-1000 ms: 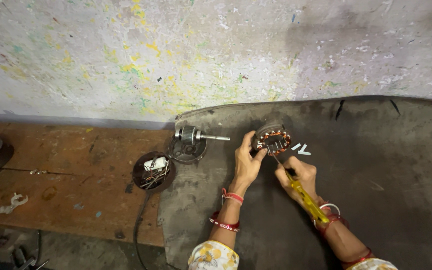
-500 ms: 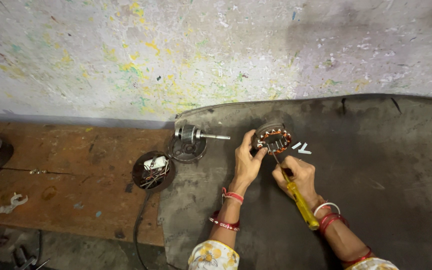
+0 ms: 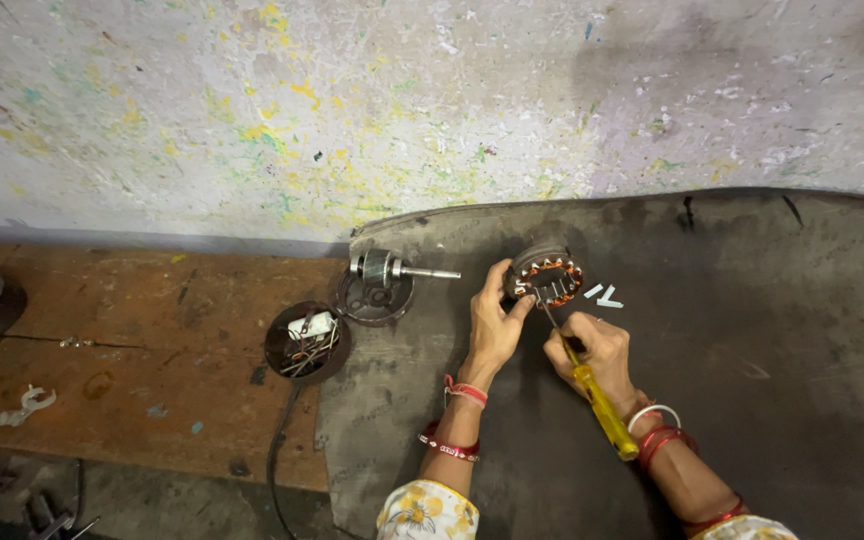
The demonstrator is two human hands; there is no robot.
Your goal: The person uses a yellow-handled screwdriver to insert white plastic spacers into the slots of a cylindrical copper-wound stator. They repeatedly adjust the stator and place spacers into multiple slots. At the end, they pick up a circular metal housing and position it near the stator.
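Fingers [image 3: 592, 345] angle screwdriver [image 3: 592, 395] up-left into stator [image 3: 546, 279].

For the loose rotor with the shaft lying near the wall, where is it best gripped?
Grip the rotor by its thick drum body, coming from above with fingers across it. It lies on its side on a round plate, its thin shaft pointing right toward the left hand; the shaft looks too slim to hold securely.

Behind the stator [image 3: 546, 280] the paint-flecked wall [image 3: 432, 110] closes off the far side. Just right of it lie small white slips [image 3: 604, 296]; beyond them the dark mat [image 3: 772, 330] lies bare and open. To the left, the rotor with shaft [image 3: 397, 269] and the round housing with wires [image 3: 307, 341] block approach, apparently with a narrow gap between. The wooden worktop [image 3: 122, 330] further left is mostly free.
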